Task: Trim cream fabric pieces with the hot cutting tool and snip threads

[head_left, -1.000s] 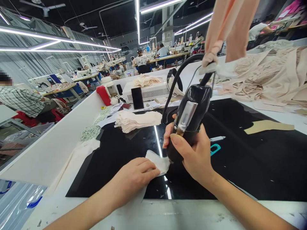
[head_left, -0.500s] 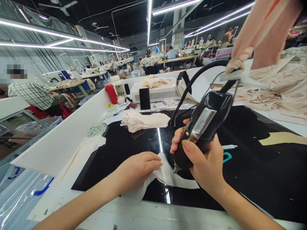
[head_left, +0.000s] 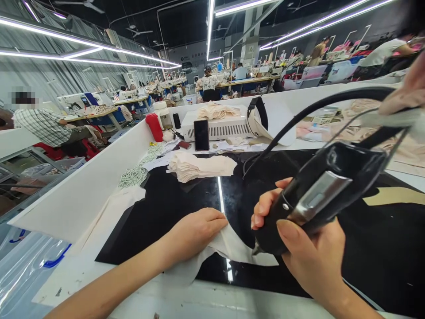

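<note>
Grip of the right hand [head_left: 315, 259] is wrapped snugly round a chunky black-and-silver corded tool [head_left: 318, 195], its metal tip [head_left: 255, 249] down by the edge of a thin cream fabric piece [head_left: 234, 247]. Left hand [head_left: 199, 231] is on that same piece, fingers together; can't tell if it's pinching or just pressing. Fabric's by the near edge of the glossy black surface [head_left: 149, 221], and a messy stack of cream cloth cutouts [head_left: 202, 167] sits toward the far edge.
</note>
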Demonstrator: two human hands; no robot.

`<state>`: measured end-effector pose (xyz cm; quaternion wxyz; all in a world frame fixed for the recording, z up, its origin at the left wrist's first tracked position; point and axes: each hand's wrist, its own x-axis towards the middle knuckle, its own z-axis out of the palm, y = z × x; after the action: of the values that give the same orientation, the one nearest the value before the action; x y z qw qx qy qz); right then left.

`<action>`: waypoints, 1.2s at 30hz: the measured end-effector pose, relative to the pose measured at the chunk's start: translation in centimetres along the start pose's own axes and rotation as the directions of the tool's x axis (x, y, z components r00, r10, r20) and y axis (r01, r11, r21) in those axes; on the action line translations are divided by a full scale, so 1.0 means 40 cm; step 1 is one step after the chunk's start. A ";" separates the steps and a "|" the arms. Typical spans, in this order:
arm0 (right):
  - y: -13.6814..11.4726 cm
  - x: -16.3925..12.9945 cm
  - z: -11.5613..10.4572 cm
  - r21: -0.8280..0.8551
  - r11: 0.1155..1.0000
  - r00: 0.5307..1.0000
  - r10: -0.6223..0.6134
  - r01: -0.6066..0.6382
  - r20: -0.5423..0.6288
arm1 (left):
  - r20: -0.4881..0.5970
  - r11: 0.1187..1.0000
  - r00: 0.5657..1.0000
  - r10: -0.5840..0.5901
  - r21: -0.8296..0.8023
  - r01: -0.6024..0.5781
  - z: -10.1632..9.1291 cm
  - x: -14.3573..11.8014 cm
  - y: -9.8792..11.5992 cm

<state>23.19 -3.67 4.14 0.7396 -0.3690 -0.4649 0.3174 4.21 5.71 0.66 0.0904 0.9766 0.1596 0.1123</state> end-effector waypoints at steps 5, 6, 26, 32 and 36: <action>-0.009 -0.002 -0.007 -0.001 1.000 1.000 -0.007 0.007 0.008 | -0.014 0.998 0.999 0.052 0.038 -0.051 0.003 -0.019 -0.004; -0.009 -0.001 -0.007 -0.002 1.000 1.000 -0.003 0.003 0.006 | -0.013 0.997 0.998 0.058 0.046 -0.057 0.003 -0.021 -0.004; 0.016 0.107 0.070 0.065 0.994 0.987 -0.078 0.088 -0.143 | -0.033 0.998 0.999 0.027 0.049 -0.026 0.013 -0.024 0.010; 0.065 0.136 0.098 0.067 0.992 0.984 -0.095 0.106 -0.149 | -0.087 0.999 0.995 0.049 0.023 -0.047 0.026 -0.023 0.008; 0.075 0.136 0.100 0.061 0.992 0.985 -0.101 0.110 -0.140 | -0.096 0.999 0.994 0.049 0.025 -0.047 0.031 -0.023 0.005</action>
<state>21.11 3.34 5.28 0.7977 -0.3390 -0.4209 0.2676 3.73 5.03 -0.66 0.0686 0.9746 0.1415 0.1597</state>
